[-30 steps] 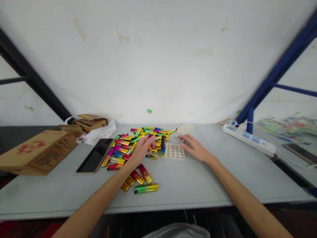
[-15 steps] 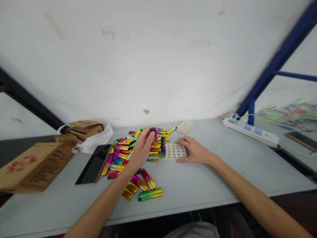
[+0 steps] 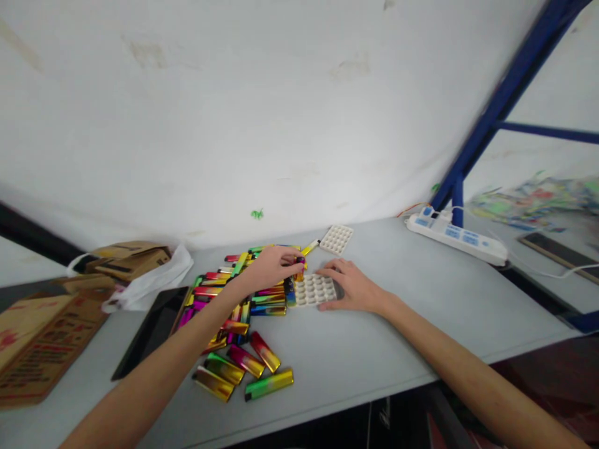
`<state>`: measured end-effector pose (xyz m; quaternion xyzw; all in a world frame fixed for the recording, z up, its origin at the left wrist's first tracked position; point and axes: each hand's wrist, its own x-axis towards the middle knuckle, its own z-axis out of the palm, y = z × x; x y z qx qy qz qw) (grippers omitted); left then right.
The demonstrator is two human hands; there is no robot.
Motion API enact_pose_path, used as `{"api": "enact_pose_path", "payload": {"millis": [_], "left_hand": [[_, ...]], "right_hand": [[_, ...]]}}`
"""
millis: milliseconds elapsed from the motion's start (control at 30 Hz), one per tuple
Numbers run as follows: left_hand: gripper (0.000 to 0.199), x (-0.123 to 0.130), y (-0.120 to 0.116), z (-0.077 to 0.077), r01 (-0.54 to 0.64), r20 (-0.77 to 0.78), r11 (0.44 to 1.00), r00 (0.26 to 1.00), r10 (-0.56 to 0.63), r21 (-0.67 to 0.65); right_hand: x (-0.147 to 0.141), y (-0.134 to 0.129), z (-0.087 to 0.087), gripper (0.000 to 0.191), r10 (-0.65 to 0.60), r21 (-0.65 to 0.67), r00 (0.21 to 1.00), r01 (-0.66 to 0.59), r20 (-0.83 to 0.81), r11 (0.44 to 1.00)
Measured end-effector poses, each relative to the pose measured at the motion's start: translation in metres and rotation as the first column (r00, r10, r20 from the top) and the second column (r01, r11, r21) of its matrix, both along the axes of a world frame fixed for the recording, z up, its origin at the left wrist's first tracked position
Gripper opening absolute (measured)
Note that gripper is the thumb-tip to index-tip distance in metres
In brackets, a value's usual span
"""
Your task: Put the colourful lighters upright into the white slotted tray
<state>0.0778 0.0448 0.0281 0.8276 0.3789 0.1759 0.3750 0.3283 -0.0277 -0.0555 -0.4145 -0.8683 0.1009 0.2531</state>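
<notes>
My left hand (image 3: pixel 269 269) is closed round a purple and gold lighter (image 3: pixel 300 268), held upright at the back left of a white tray (image 3: pixel 314 290) with rows of small hollows. Several lighters stand along the tray's left side, partly hidden by my left hand. With thumb and fingers on either edge, my right hand (image 3: pixel 350 287) grips the tray's right end. Left of the tray, under and around my left forearm, lies a heap of shiny coloured lighters (image 3: pixel 271 299). Nearer the front edge rests a green and yellow lighter (image 3: pixel 270 385).
A second white tray (image 3: pixel 337 239) lies near the wall, beside a single yellow lighter (image 3: pixel 310 247). At left are a dark tablet (image 3: pixel 150 327), a white plastic bag (image 3: pixel 154 284) and a cardboard box (image 3: pixel 60 349). A power strip (image 3: pixel 456 240) lies at right.
My left hand has brought the purple and gold lighter right and down, from above the heap to the tray. My right hand keeps its grip on the tray. The view has turned slightly.
</notes>
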Motion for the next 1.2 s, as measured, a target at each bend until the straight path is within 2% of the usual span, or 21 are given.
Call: {"api": "enact_pose_path", "payload": {"millis": [133,267,467,600,667,733,800,867,933,1000,1067,1133,1200], "left_hand": [[0.036,0.001,-0.005,0.004,-0.065,-0.003,0.998,0.998,0.065,-0.023],[0.032,-0.002,-0.014,0.011,-0.084,0.002,0.995,0.996,0.084,-0.051],[0.016,-0.001,-0.016,0.01,-0.001,-0.122,0.982,0.992,0.024,0.188],[0.014,0.001,-0.015,0.004,0.015,-0.111,0.983,0.994,0.005,0.184],[0.021,-0.002,-0.015,0.004,0.004,-0.038,0.99,0.999,0.002,0.143],[0.035,-0.013,-0.014,0.005,-0.065,0.09,0.994,0.994,0.058,0.088],[0.044,-0.031,-0.012,0.006,-0.189,0.192,0.98,0.966,0.173,0.067],[0.046,-0.055,-0.007,0.004,-0.325,0.197,0.937,0.934,0.298,0.127],[0.043,-0.082,-0.002,-0.003,-0.407,0.126,0.884,0.913,0.387,0.232],[0.037,-0.105,0.005,-0.015,-0.433,0.049,0.828,0.894,0.446,0.356],[0.032,-0.121,0.011,-0.027,-0.405,-0.025,0.784,0.882,0.47,0.471],[0.033,-0.13,0.019,-0.037,-0.359,-0.104,0.762,0.87,0.483,0.539],[0.038,-0.133,0.027,-0.043,-0.325,-0.182,0.774,0.854,0.487,0.544]], "right_hand": [[0.002,0.002,-0.001,0.081,0.012,-0.009,1.0,-0.012,-0.018,1.0],[0.004,0.002,0.002,0.069,0.005,-0.028,0.999,-0.006,-0.033,1.0],[0.001,0.003,0.003,0.092,0.043,-0.032,0.999,-0.043,0.01,0.999],[0.001,0.005,0.002,0.09,0.047,-0.051,0.999,-0.046,0.018,0.998],[0.002,0.004,0.005,0.09,0.06,-0.063,0.998,-0.059,0.013,0.996],[0.005,0.003,0.008,0.083,0.065,-0.07,0.998,-0.066,-0.009,0.995],[0.007,0.003,0.01,0.066,0.057,-0.076,0.997,-0.06,-0.047,0.995],[0.009,0.005,0.009,0.049,0.024,-0.078,0.996,-0.031,-0.088,0.996],[0.01,0.008,0.007,0.041,-0.04,-0.07,0.992,0.032,-0.116,0.997],[0.009,0.012,0.003,0.037,-0.105,-0.054,0.987,0.099,-0.124,0.994],[0.009,0.015,0.001,0.036,-0.144,-0.041,0.982,0.139,-0.125,0.989],[0.008,0.016,0.0,0.034,-0.161,-0.033,0.978,0.158,-0.131,0.987],[0.008,0.017,-0.001,0.033,-0.171,-0.033,0.975,0.168,-0.14,0.985]]}}
